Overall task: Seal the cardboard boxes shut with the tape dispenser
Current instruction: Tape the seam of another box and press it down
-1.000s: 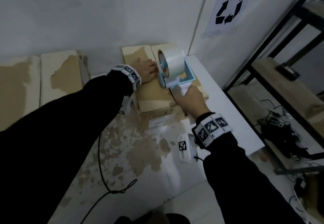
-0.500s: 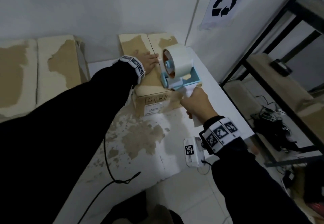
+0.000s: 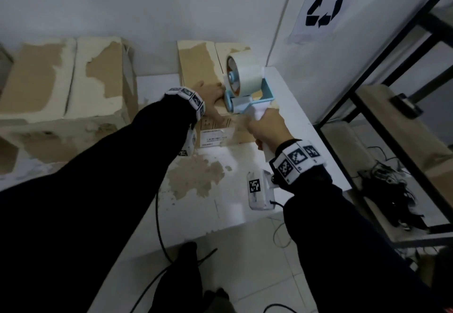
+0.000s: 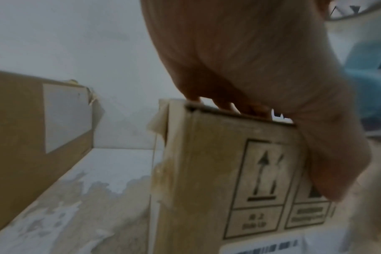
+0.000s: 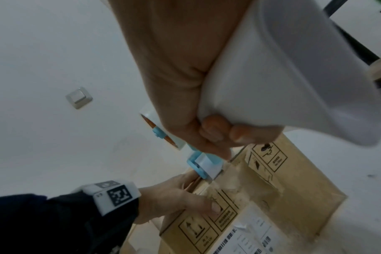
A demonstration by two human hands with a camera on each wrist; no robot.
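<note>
A small cardboard box (image 3: 196, 67) stands on the white table against the wall, its labelled front face (image 3: 215, 134) towards me. My left hand (image 3: 210, 94) lies flat on the box's top near the front edge, thumb on the front face (image 5: 215, 206). My right hand (image 3: 267, 126) grips the white handle (image 5: 283, 77) of the blue tape dispenser (image 3: 245, 77). The dispenser's front end (image 5: 205, 165) sits at the box's top front edge, beside the left hand's fingers. In the left wrist view the fingers (image 4: 224, 104) reach over the box's top (image 4: 218, 171).
A larger worn cardboard box (image 3: 61, 80) stands to the left on the table (image 3: 220, 214). A black metal shelf (image 3: 367, 92) with cables and gear is close on the right. A recycling sign (image 3: 323, 1) hangs on the wall. A black cable (image 3: 159, 227) hangs off the table's front.
My right hand has drawn the dispenser along the box's top from the middle to the front edge. The left hand has stayed on the box's top.
</note>
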